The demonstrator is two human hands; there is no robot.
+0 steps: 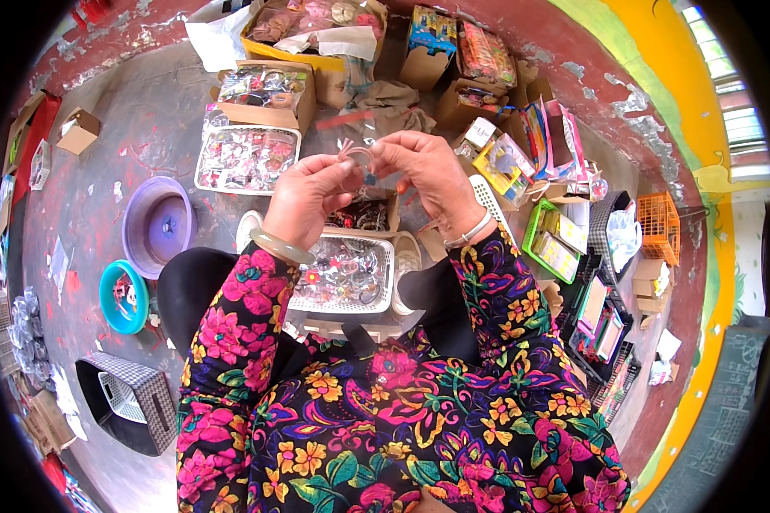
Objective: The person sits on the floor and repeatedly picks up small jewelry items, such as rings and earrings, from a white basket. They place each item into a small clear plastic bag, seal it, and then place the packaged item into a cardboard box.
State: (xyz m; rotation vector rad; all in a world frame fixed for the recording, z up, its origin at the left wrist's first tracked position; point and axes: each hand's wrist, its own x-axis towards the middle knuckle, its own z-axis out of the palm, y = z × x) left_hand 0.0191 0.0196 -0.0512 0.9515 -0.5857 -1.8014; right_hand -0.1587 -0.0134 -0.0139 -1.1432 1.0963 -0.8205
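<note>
Fingers of the left hand (304, 197) and right hand (436, 179) are pinching the thin pink looped strand (359, 151); through the head view I see it above the floor (103, 184), past the far edge of the white rectangular plastic basket (390, 278).

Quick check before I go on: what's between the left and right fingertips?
In the head view, a thin pink loop bridges that gap, running from the left hand to the right hand.

Grey floor (141, 150), peeling maroon-yellow wall (603, 81), bright window (733, 94).
</note>
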